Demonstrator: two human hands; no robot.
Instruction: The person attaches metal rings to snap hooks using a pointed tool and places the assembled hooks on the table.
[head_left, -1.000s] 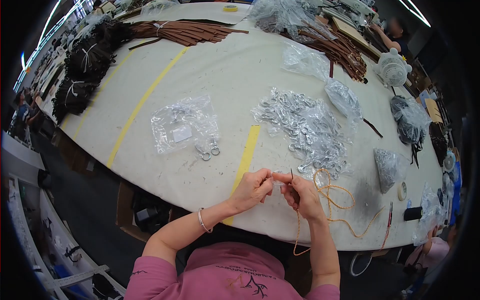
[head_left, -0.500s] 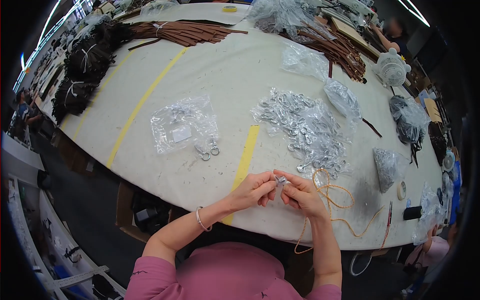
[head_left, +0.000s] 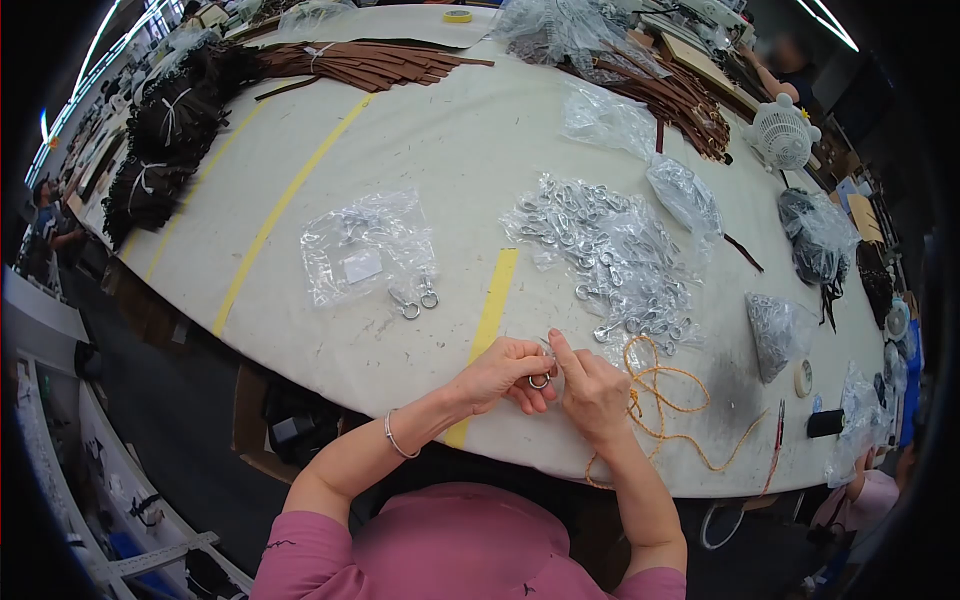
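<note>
My left hand (head_left: 508,376) pinches a small silver metal clasp with a ring (head_left: 540,381), held just above the table's near edge. Beside it is my right hand (head_left: 594,392), its index finger stretched along the clasp's upper end and the other fingers curled. Whatever those curled fingers hold is hidden. A yellow-orange cord (head_left: 681,412) lies looped by my right wrist. Beyond my hands is a pile of silver clasps (head_left: 625,262) in clear plastic wrapping. Two loose clasps with rings (head_left: 412,303) lie to the left, by a clear plastic bag (head_left: 330,265) with a white label.
Brown strap bundles (head_left: 380,66) and dark bundles (head_left: 165,125) lie along the far and left sides. At right are a filled plastic bag (head_left: 775,335), a tape roll (head_left: 803,378), a black spool (head_left: 825,425) and a white fan (head_left: 783,135). Other people are at the edges.
My right hand has turned, its index finger now pointing up along the clasp. The ring has come into view below my left fingers. The cord near my right wrist has shifted slightly.
</note>
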